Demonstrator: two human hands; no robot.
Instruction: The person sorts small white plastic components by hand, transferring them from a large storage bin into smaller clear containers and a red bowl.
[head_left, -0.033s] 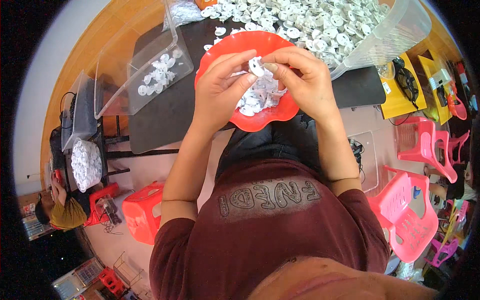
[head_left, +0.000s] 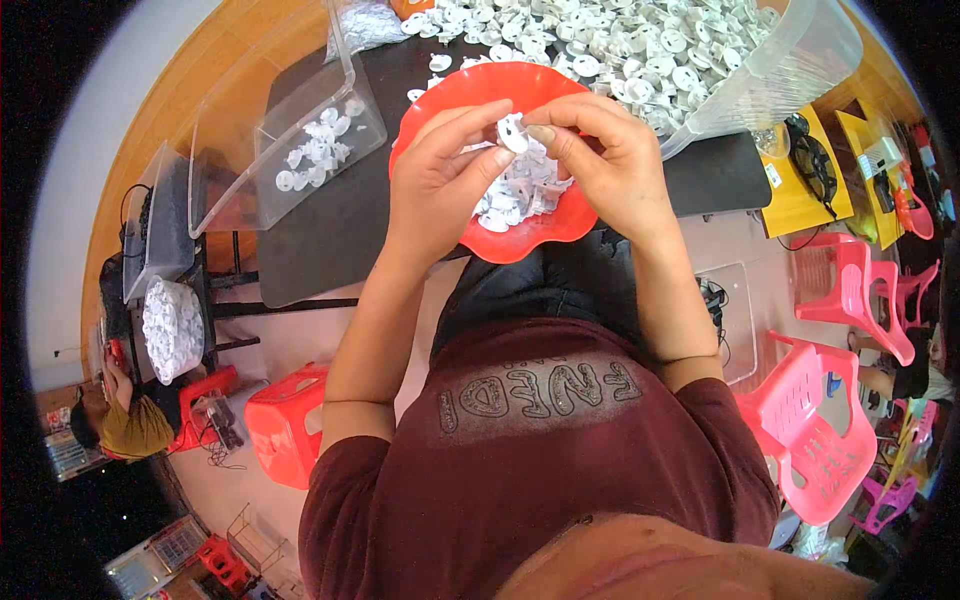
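A small white round plastic part (head_left: 513,134) is held over a red scalloped bowl (head_left: 535,240). My left hand (head_left: 438,175) pinches it from the left between thumb and forefinger. From the other side, the thumb and fingertips of my right hand (head_left: 615,160) close on the same part. Below my fingers, white plastic pieces (head_left: 510,200) lie heaped in the bowl, which sits at the near edge of a black table (head_left: 330,245). Both hands partly hide the bowl's sides.
A large pile of white parts (head_left: 650,50) spreads beside a clear bin (head_left: 800,70) at the far right. On the left, another clear bin (head_left: 225,170) holds several white parts. A red stool (head_left: 285,425) and a pink chair (head_left: 815,430) flank me; a person (head_left: 140,425) sits far left.
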